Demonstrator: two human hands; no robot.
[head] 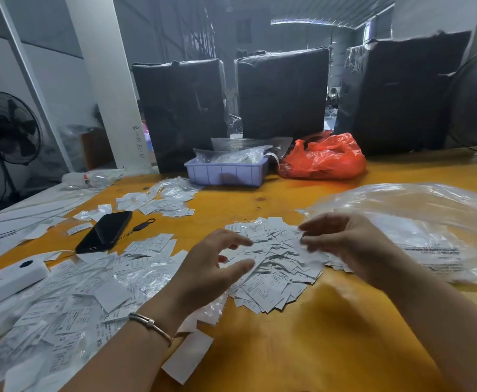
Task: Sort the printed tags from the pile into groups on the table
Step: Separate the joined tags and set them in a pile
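Head view, near to far. Lowest in frame, one blank white slip (pixel 187 356) lies alone on the yellow table (pixel 302 349), just beside the left forearm with its bracelet (pixel 151 325). Lower left: a broad, loose spread of tags and clear wrappers (pixel 62 306), overlapping, not neatly stacked; whether it counts as a sorted group I cannot tell. Centre: the main pile of printed tags (pixel 271 261), still thick and heaped. Left hand (pixel 211 264) hovers over its left edge, fingers spread and relaxed, holding nothing that I can see. Right hand (pixel 344 244) at the pile's right edge, fingers loosely extended toward the tags, tips blurred; possibly touching a tag, no clear pinch visible. Right of it, a large clear plastic bag (pixel 418 222) lying flat. Mid left: white device (pixel 8 281), black phone (pixel 104 232), a smaller cluster of tags (pixel 149 247) just beside it. Farther, upper centre-left: another separate group of tags (pixel 166 200). Beyond: lilac tray (pixel 226 174), red bag (pixel 325 158). Judgement: sorting is under way, a few groups laid out, but much of the pile remains.
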